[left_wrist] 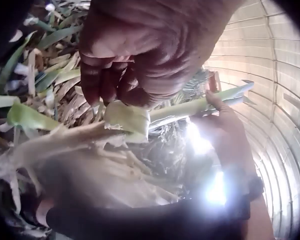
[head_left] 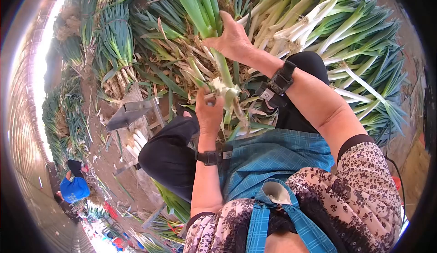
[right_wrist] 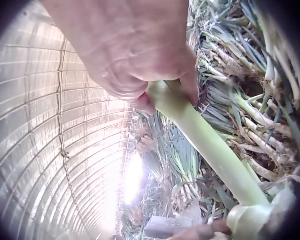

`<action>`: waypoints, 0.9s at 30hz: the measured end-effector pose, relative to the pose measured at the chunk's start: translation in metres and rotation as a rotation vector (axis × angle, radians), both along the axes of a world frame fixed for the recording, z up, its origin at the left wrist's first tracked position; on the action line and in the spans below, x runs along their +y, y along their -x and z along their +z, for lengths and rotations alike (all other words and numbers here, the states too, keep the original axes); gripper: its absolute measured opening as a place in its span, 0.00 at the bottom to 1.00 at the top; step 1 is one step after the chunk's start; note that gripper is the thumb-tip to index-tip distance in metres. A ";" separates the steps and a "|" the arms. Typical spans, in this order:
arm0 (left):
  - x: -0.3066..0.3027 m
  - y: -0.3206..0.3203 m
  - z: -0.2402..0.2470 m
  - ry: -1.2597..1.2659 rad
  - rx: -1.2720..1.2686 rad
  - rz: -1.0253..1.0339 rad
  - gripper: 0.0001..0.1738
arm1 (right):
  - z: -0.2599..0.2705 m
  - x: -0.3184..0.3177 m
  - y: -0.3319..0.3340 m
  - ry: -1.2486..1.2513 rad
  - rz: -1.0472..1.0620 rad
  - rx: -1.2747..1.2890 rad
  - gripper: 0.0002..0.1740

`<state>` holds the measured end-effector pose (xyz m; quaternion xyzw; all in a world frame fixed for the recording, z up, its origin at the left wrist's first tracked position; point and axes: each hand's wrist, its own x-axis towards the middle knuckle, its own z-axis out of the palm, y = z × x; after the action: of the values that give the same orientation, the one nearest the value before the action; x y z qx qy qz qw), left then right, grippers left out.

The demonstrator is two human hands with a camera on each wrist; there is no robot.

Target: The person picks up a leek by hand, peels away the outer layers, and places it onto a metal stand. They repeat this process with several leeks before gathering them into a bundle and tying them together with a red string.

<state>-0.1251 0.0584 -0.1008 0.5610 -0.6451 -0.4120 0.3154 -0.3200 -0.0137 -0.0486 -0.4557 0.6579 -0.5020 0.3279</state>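
In the head view we saw the right hand [head_left: 232, 39] curled round the green top of a leek [head_left: 223, 71], which stood over the lap in front of the leek pile [head_left: 346, 30]. The left hand [head_left: 209, 112] pinched its outer skin [head_left: 226, 89] lower down. At the left wrist we saw fingers [left_wrist: 92, 85] pinching that pale curled skin [left_wrist: 127, 117]. At the right wrist, the hand [right_wrist: 135, 55] gripped the stalk [right_wrist: 210, 150].

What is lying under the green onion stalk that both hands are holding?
Under the green onion stalk, held by the right hand and left hand, lies a heap of dry peeled leaves. The heap covers whatever is beneath it.
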 end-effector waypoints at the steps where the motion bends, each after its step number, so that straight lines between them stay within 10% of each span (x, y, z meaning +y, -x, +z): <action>1: 0.000 0.007 0.014 0.002 -0.004 0.004 0.26 | 0.004 0.001 -0.001 0.001 -0.034 0.070 0.52; 4: 0.005 0.029 0.024 0.827 -0.510 -0.194 0.24 | 0.017 0.008 -0.008 -0.055 -0.032 0.066 0.53; 6: 0.009 0.031 0.001 0.323 -0.734 -0.392 0.21 | 0.018 0.006 -0.012 -0.085 -0.031 0.066 0.52; 8: 0.009 0.036 -0.005 0.397 -0.782 -0.385 0.20 | 0.016 0.004 -0.011 0.014 -0.095 0.135 0.35; 14: 0.039 0.005 -0.033 0.523 -0.851 -0.738 0.08 | 0.019 -0.017 0.034 0.055 -0.252 -0.147 0.25; 18: 0.083 -0.031 -0.060 0.171 -0.897 -1.124 0.08 | 0.025 -0.004 0.069 0.123 -0.359 -0.085 0.26; 23: 0.046 -0.021 0.002 -0.316 -0.570 -1.143 0.17 | 0.016 -0.006 0.094 0.316 -0.243 -0.419 0.20; 24: 0.027 -0.003 0.050 -0.508 -0.439 -0.853 0.17 | 0.013 0.001 0.096 0.353 -0.169 -0.606 0.19; 27: 0.001 0.038 0.082 0.555 -0.179 -0.533 0.21 | 0.024 0.015 0.078 0.316 -0.128 -0.684 0.17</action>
<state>-0.1628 0.0591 -0.0187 0.3009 -0.8799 -0.2389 0.2797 -0.3977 0.0013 -0.0250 -0.2647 0.4524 -0.7397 0.4220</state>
